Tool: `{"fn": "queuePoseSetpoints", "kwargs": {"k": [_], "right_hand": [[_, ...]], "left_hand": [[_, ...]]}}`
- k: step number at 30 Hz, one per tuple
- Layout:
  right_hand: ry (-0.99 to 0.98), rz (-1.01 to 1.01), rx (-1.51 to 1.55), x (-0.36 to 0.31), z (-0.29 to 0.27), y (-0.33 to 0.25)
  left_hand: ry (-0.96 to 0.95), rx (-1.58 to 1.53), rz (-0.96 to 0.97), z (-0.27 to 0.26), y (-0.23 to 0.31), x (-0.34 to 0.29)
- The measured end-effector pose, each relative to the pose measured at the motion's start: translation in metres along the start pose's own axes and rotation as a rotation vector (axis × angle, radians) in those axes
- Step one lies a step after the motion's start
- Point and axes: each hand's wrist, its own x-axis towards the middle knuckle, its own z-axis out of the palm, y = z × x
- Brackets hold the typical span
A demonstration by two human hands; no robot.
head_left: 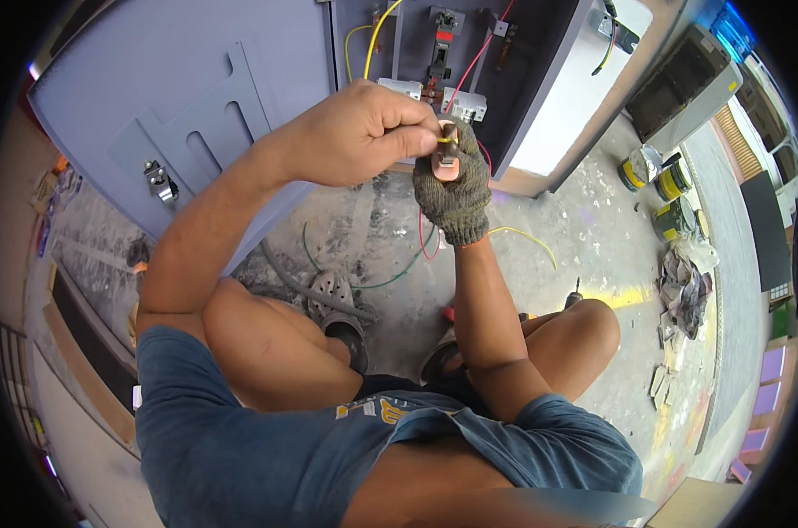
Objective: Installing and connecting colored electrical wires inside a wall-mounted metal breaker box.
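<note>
My bare left hand pinches a yellow wire that comes down from the open metal cabinet; a short yellow bit shows at the fingertips. Closed around a pliers-like tool with orange-pink grips and a metal middle is my right hand, in a dark knitted glove. The two hands meet at the tool, where the yellow wire touches or enters it; I cannot tell which. Behind them in the cabinet sit white terminal or breaker blocks and a black switch unit with a red part.
The cabinet's grey door swings out to the left. Red wire hangs in the cabinet. A grey corrugated conduit and a green wire lie on the stained floor. Paint cans and crumpled wrapping stand and lie at the right.
</note>
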Motion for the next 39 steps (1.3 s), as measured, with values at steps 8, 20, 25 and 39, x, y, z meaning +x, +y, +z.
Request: {"fn": "queuePoseSetpoints", "kwargs": {"k": [8,20,25,39], "right_hand": [[-0.355,0.978,1.616,0.016,-0.041,-0.057],[-0.479,0.620,0.309,-0.020,-0.014,-0.023],[-0.577,0.793,0.236,-0.016,-0.017,-0.033],[-0.121,0.261,-0.449,-0.051,-0.020,0.087]], "left_hand": [[0.111,0.833,0.303,-0.004,-0.072,-0.012],[0.066,0.503,-0.011,0.008,-0.046,-0.021],[0.106,0.729,0.114,0.008,-0.056,-0.018],[0.650,0.450,-0.013,0.013,-0.034,0.012]]}}
